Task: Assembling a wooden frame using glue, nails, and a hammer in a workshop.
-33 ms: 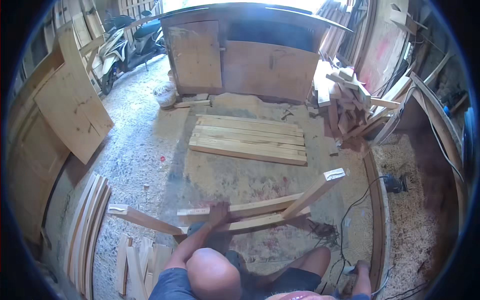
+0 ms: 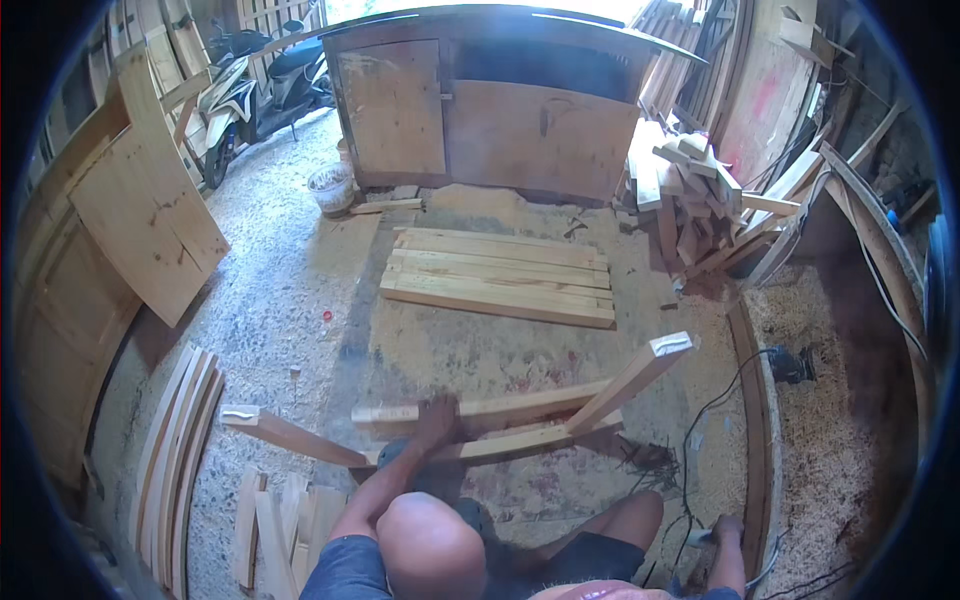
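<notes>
My left hand (image 2: 437,422) reaches forward past my raised knee and is closed over a loose wooden beam (image 2: 520,407) on the floor. Just nearer to me lies a second beam (image 2: 515,443), with an upright post (image 2: 632,382) standing from its right end and another post (image 2: 295,437) rising at its left end; white material shows on both post tops. Low at the right, my right hand (image 2: 729,529) is closed on a small pale thing (image 2: 700,537), too hidden to name, beside dark cords.
Several planed planks (image 2: 498,278) lie side by side ahead. Long strips (image 2: 180,470) and short boards (image 2: 285,520) rest at the left. A black cord (image 2: 690,440) runs along the right. An offcut pile (image 2: 692,195), a white bucket (image 2: 331,188) and a wooden cabinet (image 2: 540,140) stand farther off.
</notes>
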`<state>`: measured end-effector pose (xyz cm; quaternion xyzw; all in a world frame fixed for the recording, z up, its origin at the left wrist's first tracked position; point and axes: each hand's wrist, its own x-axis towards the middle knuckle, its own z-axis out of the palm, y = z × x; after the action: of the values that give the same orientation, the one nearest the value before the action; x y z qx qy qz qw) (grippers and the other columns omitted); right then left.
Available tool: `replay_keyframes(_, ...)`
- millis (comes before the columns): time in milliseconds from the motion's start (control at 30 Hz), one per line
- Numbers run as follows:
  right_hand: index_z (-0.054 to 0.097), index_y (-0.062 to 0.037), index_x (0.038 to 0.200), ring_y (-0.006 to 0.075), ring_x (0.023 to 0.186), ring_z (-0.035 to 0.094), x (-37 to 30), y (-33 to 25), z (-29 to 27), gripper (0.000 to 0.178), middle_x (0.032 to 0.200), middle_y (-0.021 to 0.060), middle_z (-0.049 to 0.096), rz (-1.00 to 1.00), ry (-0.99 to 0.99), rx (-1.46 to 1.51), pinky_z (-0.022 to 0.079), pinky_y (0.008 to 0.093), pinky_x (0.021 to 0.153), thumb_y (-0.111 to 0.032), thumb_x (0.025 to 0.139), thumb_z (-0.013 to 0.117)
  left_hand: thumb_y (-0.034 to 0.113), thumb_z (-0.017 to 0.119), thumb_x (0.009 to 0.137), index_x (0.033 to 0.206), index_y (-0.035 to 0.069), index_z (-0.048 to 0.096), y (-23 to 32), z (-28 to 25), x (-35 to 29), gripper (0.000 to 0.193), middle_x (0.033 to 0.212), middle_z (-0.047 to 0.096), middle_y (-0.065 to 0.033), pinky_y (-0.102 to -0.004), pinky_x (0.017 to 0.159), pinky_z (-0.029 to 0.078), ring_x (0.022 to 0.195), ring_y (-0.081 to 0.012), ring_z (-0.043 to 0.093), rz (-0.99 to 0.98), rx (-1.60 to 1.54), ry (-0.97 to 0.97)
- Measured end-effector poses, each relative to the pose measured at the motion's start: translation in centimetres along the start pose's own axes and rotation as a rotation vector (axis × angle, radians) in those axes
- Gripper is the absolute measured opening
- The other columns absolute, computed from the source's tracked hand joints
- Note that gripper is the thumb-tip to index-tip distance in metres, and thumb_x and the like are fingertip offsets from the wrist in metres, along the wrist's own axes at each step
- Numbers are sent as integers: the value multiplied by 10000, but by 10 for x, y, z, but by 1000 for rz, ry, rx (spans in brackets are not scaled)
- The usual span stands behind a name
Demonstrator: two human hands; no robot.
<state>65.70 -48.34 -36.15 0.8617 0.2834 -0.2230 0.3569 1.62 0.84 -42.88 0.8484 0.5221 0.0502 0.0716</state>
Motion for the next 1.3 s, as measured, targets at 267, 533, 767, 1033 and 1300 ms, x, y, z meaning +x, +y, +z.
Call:
replay_keyframes(267, 699, 29, 1156, 200, 841, 709, -210, -138, -253, 296, 926, 162, 726, -843, 942, 1103, 553, 342, 759, -145, 917, 705, 375, 783, 841, 1060, 50, 620, 42, -247, 49, 425, 1014, 631, -95, -496, 966, 380, 1004, -310, 609, 2, -3, 875)
replay_keyframes(533, 252, -23, 1587, 257, 1242, 594, -384, -307, -422, 879, 1400, 213, 531, -1510, 935, 1820, 506, 365, 1014, -339, 945, 763, 168, 800, 896, 1180, -3, 661, 97, -344, -29, 360, 1066, 737, -65, -345, 911, 534, 952, -139, 671, 199, -1139, 279)
replay_keyframes(767, 389, -12, 1480, 175, 1117, 594, -457, -337, -420, 758, 1251, 125, 593, -1684, 942, 1735, 546, 326, 915, -176, 889, 834, 206, 864, 831, 1286, 12, 627, 96, -324, -109, 548, 1154, 733, -120, -366, 931, 548, 1047, -204, 695, 305, -1017, 286)
replay_keyframes(1033, 481, 43, 1298, 238, 936, 715, -348, -243, -364, 762, 1091, 121, 655, -1403, 762, 1751, 642, 393, 767, -540, 892, 757, 611, 741, 878, 1545, -20, 273, -50, -306, -201, 1030, 1495, 407, -194, -466, 1141, 320, 1370, -315, 429, -160, -848, 1412)
replay_keyframes(1300, 472, 72, 1379, 211, 973, 703, -345, -155, -352, 776, 1154, 138, 674, -1132, 920, 1499, 602, 332, 788, -423, 892, 817, 330, 810, 897, 1195, -10, 643, -153, -248, -181, 482, 1073, 703, -56, -311, 872, 517, 977, -148, 657, -87, -1253, 1006)
